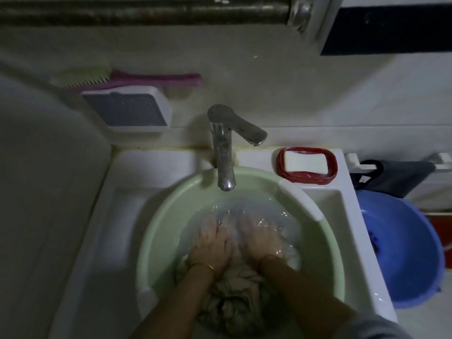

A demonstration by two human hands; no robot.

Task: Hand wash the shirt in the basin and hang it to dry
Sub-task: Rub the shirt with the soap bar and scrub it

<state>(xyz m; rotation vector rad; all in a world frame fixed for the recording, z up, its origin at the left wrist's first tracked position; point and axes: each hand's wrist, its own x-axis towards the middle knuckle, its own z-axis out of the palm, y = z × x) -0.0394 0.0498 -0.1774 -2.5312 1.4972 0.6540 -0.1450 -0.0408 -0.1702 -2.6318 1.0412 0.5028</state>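
A pale green plastic basin (171, 206) sits in the white sink, holding water. A beige shirt (234, 297) lies bunched in it, its near part heaped above the water. My left hand (212, 243) and my right hand (261, 238) are side by side in the water, palms down, fingers stretched forward, pressing on the submerged part of the shirt. Ripples blur the fingertips. A thin bangle circles my left wrist.
A chrome faucet (223, 152) stands over the basin's far rim, no water running. A white soap bar in a red dish (307, 165) sits at the sink's back right. A blue tub (406, 253) is on the right, a brush (127, 78) and a wall tray (129, 108) at back left.
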